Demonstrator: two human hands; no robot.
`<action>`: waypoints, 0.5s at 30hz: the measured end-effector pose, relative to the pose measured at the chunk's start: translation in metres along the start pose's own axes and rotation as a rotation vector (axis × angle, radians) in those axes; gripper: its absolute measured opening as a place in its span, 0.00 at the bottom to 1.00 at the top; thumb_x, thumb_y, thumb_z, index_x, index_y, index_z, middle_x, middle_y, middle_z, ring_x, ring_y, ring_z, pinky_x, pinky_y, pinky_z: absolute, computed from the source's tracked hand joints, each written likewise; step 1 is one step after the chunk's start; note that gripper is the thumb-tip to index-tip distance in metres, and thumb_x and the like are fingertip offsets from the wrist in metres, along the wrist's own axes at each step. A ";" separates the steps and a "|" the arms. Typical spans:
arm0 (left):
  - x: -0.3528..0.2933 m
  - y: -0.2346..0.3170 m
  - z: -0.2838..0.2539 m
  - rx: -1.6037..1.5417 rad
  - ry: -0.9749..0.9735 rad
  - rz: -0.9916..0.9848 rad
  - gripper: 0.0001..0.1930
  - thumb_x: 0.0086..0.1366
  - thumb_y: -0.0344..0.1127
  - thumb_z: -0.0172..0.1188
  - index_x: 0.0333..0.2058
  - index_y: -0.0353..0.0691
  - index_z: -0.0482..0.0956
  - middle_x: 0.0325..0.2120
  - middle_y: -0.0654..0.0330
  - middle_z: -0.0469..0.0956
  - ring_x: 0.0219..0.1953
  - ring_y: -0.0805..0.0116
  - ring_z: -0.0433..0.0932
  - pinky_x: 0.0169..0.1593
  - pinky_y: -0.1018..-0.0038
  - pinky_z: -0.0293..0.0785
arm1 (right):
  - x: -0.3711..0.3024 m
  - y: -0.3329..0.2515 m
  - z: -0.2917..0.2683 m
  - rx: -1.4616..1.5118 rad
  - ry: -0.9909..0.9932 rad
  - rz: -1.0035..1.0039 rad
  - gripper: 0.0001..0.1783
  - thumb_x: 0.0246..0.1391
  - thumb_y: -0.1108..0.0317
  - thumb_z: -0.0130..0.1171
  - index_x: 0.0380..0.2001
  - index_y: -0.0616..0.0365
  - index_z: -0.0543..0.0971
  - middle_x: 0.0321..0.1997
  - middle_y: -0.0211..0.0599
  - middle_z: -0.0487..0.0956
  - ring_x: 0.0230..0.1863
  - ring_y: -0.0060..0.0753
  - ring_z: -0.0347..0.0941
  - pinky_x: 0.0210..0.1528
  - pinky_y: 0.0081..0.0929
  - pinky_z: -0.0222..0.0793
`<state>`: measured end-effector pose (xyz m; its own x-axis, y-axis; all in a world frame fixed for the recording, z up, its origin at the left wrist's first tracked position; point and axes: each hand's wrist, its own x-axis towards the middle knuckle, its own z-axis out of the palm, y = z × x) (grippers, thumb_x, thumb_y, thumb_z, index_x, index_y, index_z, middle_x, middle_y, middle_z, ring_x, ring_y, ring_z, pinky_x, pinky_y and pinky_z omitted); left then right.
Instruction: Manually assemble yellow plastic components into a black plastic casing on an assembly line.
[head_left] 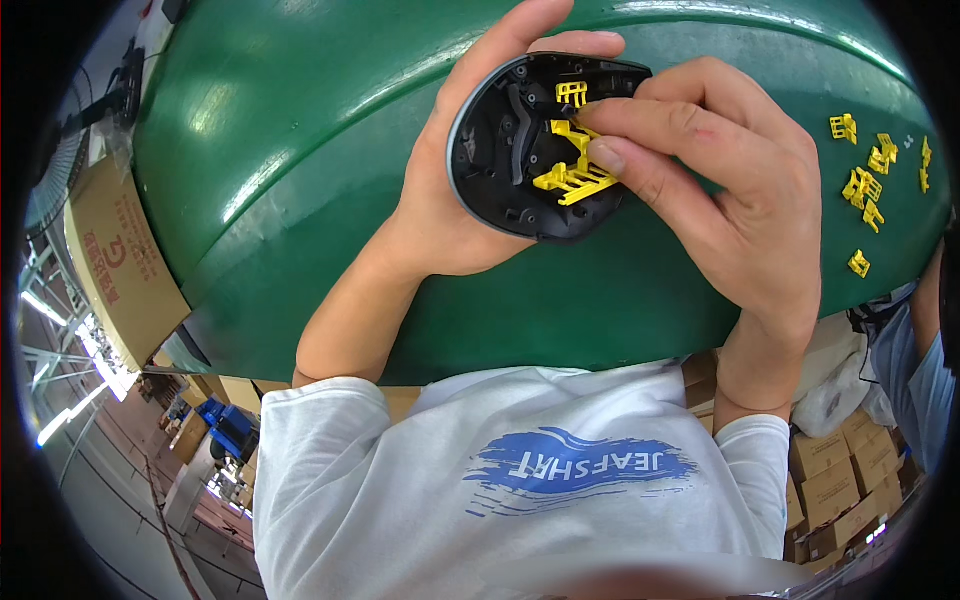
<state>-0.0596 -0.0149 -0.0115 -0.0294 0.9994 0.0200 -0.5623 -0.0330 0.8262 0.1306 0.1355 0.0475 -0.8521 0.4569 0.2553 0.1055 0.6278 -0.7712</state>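
My left hand (440,210) is wrapped round a black plastic housing (480,150), cupping it from its left side and underneath. The open inside of the shell faces up and shows posts and ribs. A yellow plastic bracket (575,180) sits in or over the shell's right half, with a smaller yellow grid-like piece (572,94) above it. My right hand (730,170) reaches in from the right, its thumb and index finger closed in a pinch at the bracket's upper right edge. The fingertips partly hide where they meet the bracket.
Several loose yellow plastic pieces (862,187) lie on the green tabletop (300,290) at the right. A cardboard box (125,260) stands at the left edge, near a fan (60,180). Stacked cartons (835,490) and another person's arm (928,305) are at the lower right.
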 end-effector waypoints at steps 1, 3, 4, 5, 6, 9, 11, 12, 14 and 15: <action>0.000 0.001 0.001 0.007 0.004 -0.004 0.68 0.52 0.25 0.83 0.81 0.39 0.39 0.74 0.42 0.61 0.75 0.51 0.66 0.76 0.54 0.65 | 0.000 0.000 0.000 -0.019 0.012 -0.031 0.13 0.53 0.76 0.75 0.43 0.60 0.91 0.34 0.35 0.84 0.35 0.31 0.81 0.37 0.26 0.75; -0.001 0.001 0.001 0.021 0.015 -0.012 0.68 0.52 0.25 0.83 0.81 0.39 0.38 0.74 0.42 0.61 0.75 0.51 0.66 0.76 0.54 0.65 | 0.001 0.000 0.001 -0.032 0.023 -0.063 0.14 0.53 0.76 0.75 0.44 0.59 0.91 0.33 0.34 0.83 0.34 0.30 0.80 0.36 0.26 0.74; 0.001 -0.002 0.004 0.028 0.022 -0.016 0.68 0.52 0.25 0.83 0.81 0.39 0.38 0.74 0.42 0.61 0.75 0.51 0.66 0.76 0.54 0.65 | 0.001 0.000 0.001 -0.043 0.022 -0.062 0.14 0.53 0.76 0.75 0.45 0.58 0.91 0.33 0.34 0.83 0.34 0.30 0.79 0.35 0.26 0.73; 0.000 -0.001 0.004 0.035 0.028 -0.021 0.68 0.52 0.25 0.83 0.81 0.39 0.38 0.74 0.42 0.61 0.75 0.51 0.66 0.76 0.54 0.65 | 0.000 0.000 0.002 -0.053 0.022 -0.060 0.15 0.53 0.75 0.75 0.45 0.58 0.91 0.33 0.34 0.83 0.34 0.30 0.79 0.35 0.26 0.73; -0.001 -0.001 0.003 0.041 0.036 -0.023 0.68 0.52 0.25 0.83 0.81 0.39 0.38 0.74 0.42 0.61 0.75 0.51 0.66 0.76 0.54 0.65 | 0.000 0.000 0.002 -0.049 0.020 -0.062 0.15 0.53 0.75 0.75 0.45 0.58 0.91 0.33 0.34 0.83 0.34 0.30 0.79 0.35 0.26 0.73; -0.001 0.003 -0.003 0.059 0.056 -0.030 0.69 0.52 0.26 0.83 0.81 0.39 0.38 0.74 0.42 0.61 0.75 0.51 0.66 0.76 0.53 0.65 | 0.000 -0.001 0.002 -0.078 -0.004 -0.048 0.15 0.54 0.74 0.75 0.46 0.57 0.91 0.34 0.33 0.83 0.35 0.31 0.78 0.36 0.28 0.72; -0.002 0.004 -0.003 0.071 0.066 -0.033 0.69 0.52 0.26 0.83 0.81 0.39 0.38 0.74 0.42 0.61 0.75 0.51 0.66 0.76 0.53 0.65 | 0.000 -0.003 0.000 -0.174 -0.056 -0.048 0.16 0.55 0.72 0.74 0.48 0.57 0.91 0.35 0.33 0.82 0.36 0.34 0.76 0.40 0.31 0.70; -0.004 0.006 -0.006 0.080 0.071 -0.034 0.69 0.52 0.26 0.83 0.81 0.39 0.38 0.74 0.42 0.61 0.75 0.51 0.66 0.76 0.53 0.65 | 0.000 -0.003 0.000 -0.171 -0.055 -0.052 0.16 0.55 0.72 0.74 0.48 0.57 0.91 0.35 0.33 0.82 0.36 0.34 0.76 0.40 0.31 0.70; -0.003 0.004 -0.005 0.102 0.080 -0.034 0.69 0.53 0.26 0.83 0.81 0.40 0.38 0.75 0.42 0.61 0.75 0.51 0.66 0.76 0.53 0.65 | -0.001 -0.004 0.000 -0.175 -0.082 -0.035 0.15 0.56 0.71 0.73 0.48 0.56 0.91 0.35 0.32 0.82 0.38 0.37 0.76 0.44 0.33 0.69; -0.003 0.004 -0.005 0.113 0.079 -0.034 0.69 0.53 0.26 0.83 0.81 0.40 0.38 0.75 0.42 0.61 0.75 0.51 0.66 0.76 0.53 0.65 | -0.001 -0.004 0.000 -0.176 -0.076 -0.040 0.15 0.56 0.71 0.73 0.48 0.56 0.91 0.35 0.32 0.82 0.38 0.37 0.76 0.44 0.33 0.69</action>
<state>-0.0659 -0.0177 -0.0106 -0.0792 0.9956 -0.0499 -0.4680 0.0071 0.8837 0.1313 0.1328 0.0504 -0.8927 0.3852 0.2338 0.1533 0.7477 -0.6461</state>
